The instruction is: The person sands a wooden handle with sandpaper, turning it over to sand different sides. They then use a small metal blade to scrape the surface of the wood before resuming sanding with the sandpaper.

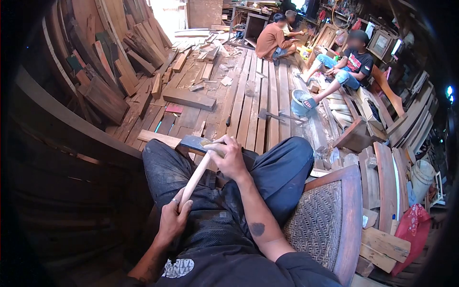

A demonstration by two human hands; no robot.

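Observation:
A pale, rounded wooden handle (196, 179) slants up across my lap. My left hand (174, 217) is closed around its lower end. My right hand (230, 159) has its fingers bent in at the upper end, thumb against the wood. Right at that end sits a dark blue-grey block (193, 142) with a yellowish patch on top; the fingers partly hide where the two meet. Behind the block a light wooden board (158, 138) lies crosswise by my knee.
Planks (138, 52) lean at the left. A thick beam (189, 99), a screwdriver-like tool (228, 120) and an axe-like tool (270, 115) lie on the slatted floor. A person (351, 64) sits by a grey bucket (300, 102); others crouch behind. A woven chair (318, 222) stands at my right.

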